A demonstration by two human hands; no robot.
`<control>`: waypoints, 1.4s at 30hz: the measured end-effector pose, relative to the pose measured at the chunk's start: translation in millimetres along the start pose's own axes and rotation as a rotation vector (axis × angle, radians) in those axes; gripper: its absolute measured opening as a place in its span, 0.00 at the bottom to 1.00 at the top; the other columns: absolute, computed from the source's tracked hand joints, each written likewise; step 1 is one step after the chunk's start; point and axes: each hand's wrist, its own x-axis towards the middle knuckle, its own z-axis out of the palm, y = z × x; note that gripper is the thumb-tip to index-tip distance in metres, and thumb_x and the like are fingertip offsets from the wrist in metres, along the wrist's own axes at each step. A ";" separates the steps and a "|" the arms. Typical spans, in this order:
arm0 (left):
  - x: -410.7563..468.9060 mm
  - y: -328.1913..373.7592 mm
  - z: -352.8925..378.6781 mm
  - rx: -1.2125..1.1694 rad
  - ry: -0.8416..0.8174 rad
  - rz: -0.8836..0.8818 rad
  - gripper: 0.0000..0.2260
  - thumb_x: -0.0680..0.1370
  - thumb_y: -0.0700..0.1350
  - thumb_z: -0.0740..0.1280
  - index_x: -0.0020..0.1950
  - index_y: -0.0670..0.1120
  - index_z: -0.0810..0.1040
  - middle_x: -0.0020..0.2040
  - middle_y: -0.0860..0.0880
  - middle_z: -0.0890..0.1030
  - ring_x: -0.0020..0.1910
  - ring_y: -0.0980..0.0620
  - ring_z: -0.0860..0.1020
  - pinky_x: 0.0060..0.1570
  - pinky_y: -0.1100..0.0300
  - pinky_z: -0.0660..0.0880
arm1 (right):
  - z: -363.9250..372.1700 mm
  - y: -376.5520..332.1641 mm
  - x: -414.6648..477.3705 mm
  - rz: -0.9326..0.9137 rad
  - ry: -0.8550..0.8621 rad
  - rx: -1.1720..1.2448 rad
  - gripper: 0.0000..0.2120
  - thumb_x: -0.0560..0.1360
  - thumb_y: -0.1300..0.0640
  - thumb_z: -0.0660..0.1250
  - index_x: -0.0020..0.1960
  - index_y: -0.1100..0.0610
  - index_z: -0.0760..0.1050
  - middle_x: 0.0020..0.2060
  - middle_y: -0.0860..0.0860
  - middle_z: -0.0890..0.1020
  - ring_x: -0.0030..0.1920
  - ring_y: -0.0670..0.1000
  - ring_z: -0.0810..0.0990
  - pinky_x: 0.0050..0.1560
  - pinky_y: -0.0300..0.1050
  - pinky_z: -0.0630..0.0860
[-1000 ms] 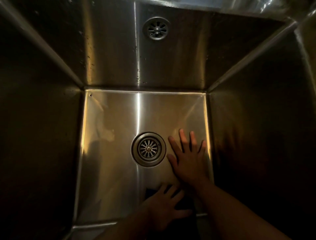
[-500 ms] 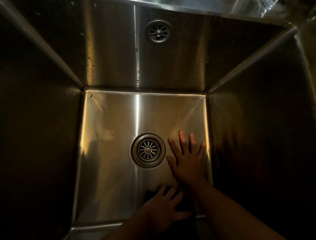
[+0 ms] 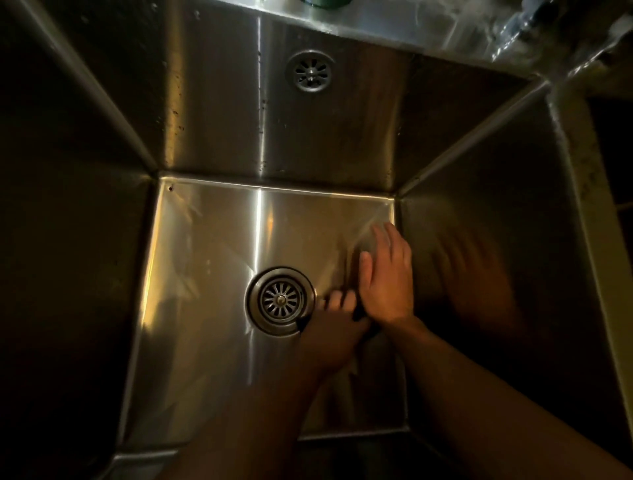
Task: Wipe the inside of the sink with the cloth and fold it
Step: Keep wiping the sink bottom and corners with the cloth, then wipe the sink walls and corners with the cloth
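The steel sink is deep, with its drain in the middle of the floor. My left hand presses on the dark cloth just right of the drain, fingers bent over it. Only small dark edges of the cloth show around that hand. My right hand lies flat and bare on the sink floor, close to the right wall, with its fingers pointing to the far wall. It touches the cloth's right edge at the wrist.
An overflow grate sits high on the spotted far wall. The right wall carries a blurred reflection of my right hand. A blurred tap fitting and a green object stand on the far rim.
My left hand has slid the cloth from the near edge of the floor forward to beside the drain. My right hand has moved further toward the far right corner.
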 end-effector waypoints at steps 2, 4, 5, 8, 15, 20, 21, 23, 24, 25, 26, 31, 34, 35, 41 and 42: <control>0.6 -30.0 -24.6 -0.028 0.102 -0.088 0.23 0.75 0.50 0.57 0.70 0.50 0.70 0.61 0.37 0.73 0.53 0.36 0.74 0.47 0.49 0.72 | -6.0 -3.6 0.5 0.034 0.049 0.051 0.22 0.78 0.57 0.58 0.71 0.63 0.66 0.70 0.63 0.67 0.69 0.62 0.65 0.71 0.55 0.62; -9.3 -63.3 -46.2 -0.035 0.137 -0.211 0.32 0.71 0.54 0.68 0.73 0.51 0.64 0.64 0.38 0.70 0.56 0.38 0.71 0.52 0.48 0.71 | -9.2 -7.8 -5.1 0.087 0.083 0.094 0.22 0.77 0.58 0.59 0.70 0.63 0.66 0.69 0.63 0.67 0.69 0.61 0.65 0.71 0.55 0.62; -16.7 -79.6 -55.9 -0.056 0.169 -0.304 0.34 0.69 0.52 0.71 0.74 0.52 0.63 0.65 0.38 0.69 0.57 0.37 0.71 0.54 0.47 0.72 | -9.9 -9.4 -9.2 0.109 0.090 0.107 0.22 0.77 0.58 0.59 0.70 0.62 0.66 0.68 0.63 0.67 0.69 0.60 0.65 0.70 0.54 0.63; -43.8 -116.4 -72.0 -0.004 0.207 -0.493 0.34 0.70 0.47 0.72 0.73 0.52 0.64 0.63 0.37 0.69 0.56 0.36 0.70 0.53 0.46 0.72 | -10.4 -11.2 -24.0 0.159 0.063 0.102 0.21 0.77 0.60 0.62 0.69 0.61 0.67 0.67 0.61 0.69 0.67 0.59 0.66 0.69 0.52 0.64; -45.3 -107.3 -47.2 0.204 -0.012 -0.350 0.33 0.73 0.50 0.66 0.75 0.57 0.56 0.66 0.41 0.65 0.59 0.40 0.67 0.52 0.50 0.70 | -7.8 2.5 -53.1 0.144 -0.157 -0.007 0.16 0.75 0.60 0.62 0.63 0.59 0.72 0.59 0.57 0.75 0.60 0.58 0.72 0.64 0.52 0.70; -45.8 -94.8 -13.7 0.136 -0.063 -0.209 0.30 0.75 0.50 0.64 0.75 0.57 0.57 0.71 0.41 0.64 0.62 0.38 0.68 0.56 0.49 0.70 | -9.0 12.0 -57.2 0.185 -0.323 -0.040 0.14 0.77 0.57 0.60 0.62 0.56 0.73 0.58 0.55 0.75 0.60 0.57 0.73 0.60 0.49 0.72; -46.6 -91.9 -10.7 0.105 -0.038 -0.243 0.30 0.75 0.50 0.64 0.75 0.57 0.57 0.70 0.41 0.66 0.61 0.39 0.69 0.56 0.49 0.70 | -8.9 12.2 -56.4 0.200 -0.350 -0.036 0.14 0.77 0.57 0.60 0.62 0.56 0.73 0.58 0.55 0.75 0.60 0.56 0.73 0.59 0.49 0.72; -45.4 -84.6 -9.4 0.012 0.005 -0.314 0.29 0.75 0.48 0.64 0.75 0.55 0.60 0.67 0.41 0.69 0.60 0.39 0.71 0.55 0.50 0.71 | -8.2 9.9 -53.4 0.238 -0.396 -0.013 0.13 0.78 0.56 0.59 0.61 0.55 0.73 0.58 0.54 0.76 0.59 0.55 0.75 0.58 0.48 0.73; -43.9 -80.6 -9.6 -0.054 0.021 -0.356 0.29 0.74 0.47 0.65 0.74 0.54 0.61 0.67 0.41 0.69 0.60 0.40 0.72 0.54 0.51 0.72 | -7.3 7.8 -51.7 0.257 -0.404 0.015 0.12 0.78 0.56 0.59 0.59 0.55 0.74 0.57 0.54 0.77 0.57 0.55 0.76 0.57 0.47 0.72; -42.3 -76.8 -10.3 -0.126 0.036 -0.404 0.29 0.73 0.46 0.65 0.74 0.53 0.62 0.67 0.41 0.70 0.61 0.40 0.72 0.54 0.51 0.72 | -6.5 5.3 -50.4 0.278 -0.401 0.048 0.10 0.78 0.57 0.60 0.57 0.56 0.75 0.56 0.54 0.78 0.56 0.55 0.77 0.56 0.45 0.72; -40.4 -73.6 -11.4 -0.206 0.050 -0.457 0.28 0.73 0.45 0.65 0.73 0.53 0.63 0.66 0.41 0.70 0.61 0.40 0.72 0.54 0.51 0.72 | -5.5 2.5 -49.0 0.303 -0.395 0.081 0.09 0.78 0.58 0.60 0.56 0.56 0.75 0.55 0.54 0.79 0.55 0.56 0.77 0.54 0.44 0.71; -33.7 -69.7 -16.1 -0.555 0.123 -0.640 0.25 0.73 0.42 0.68 0.69 0.52 0.67 0.65 0.43 0.71 0.62 0.41 0.74 0.56 0.52 0.72 | -0.1 -14.0 -46.8 0.429 -0.416 0.259 0.09 0.78 0.58 0.60 0.53 0.57 0.77 0.49 0.55 0.82 0.50 0.56 0.79 0.49 0.45 0.74; -35.6 -67.9 -20.5 -0.860 0.306 -0.672 0.22 0.72 0.37 0.70 0.64 0.48 0.71 0.59 0.47 0.77 0.59 0.47 0.75 0.55 0.58 0.69 | 1.5 -23.3 -42.5 0.456 -0.419 0.375 0.08 0.79 0.58 0.60 0.48 0.57 0.78 0.44 0.56 0.82 0.46 0.57 0.80 0.45 0.44 0.73; -36.5 -65.9 -23.6 -0.956 0.351 -0.691 0.21 0.73 0.36 0.70 0.64 0.48 0.70 0.58 0.48 0.77 0.58 0.48 0.76 0.54 0.59 0.69 | 0.1 -27.7 -39.7 0.479 -0.420 0.444 0.08 0.79 0.59 0.60 0.47 0.57 0.77 0.43 0.56 0.82 0.46 0.59 0.80 0.45 0.46 0.74; -42.0 -41.5 -72.0 -1.170 0.536 -0.774 0.21 0.75 0.36 0.69 0.63 0.50 0.68 0.56 0.51 0.75 0.55 0.49 0.75 0.54 0.55 0.72 | -47.7 -61.7 -21.4 0.839 -0.290 0.999 0.09 0.80 0.60 0.60 0.42 0.56 0.74 0.37 0.57 0.78 0.35 0.54 0.76 0.32 0.41 0.73; -44.0 -34.2 -84.2 -1.155 0.554 -0.767 0.21 0.75 0.35 0.69 0.64 0.50 0.68 0.57 0.50 0.74 0.55 0.50 0.74 0.54 0.55 0.72 | -60.1 -70.5 -22.7 0.857 -0.336 1.063 0.07 0.80 0.55 0.61 0.44 0.54 0.73 0.38 0.55 0.78 0.35 0.52 0.76 0.31 0.39 0.72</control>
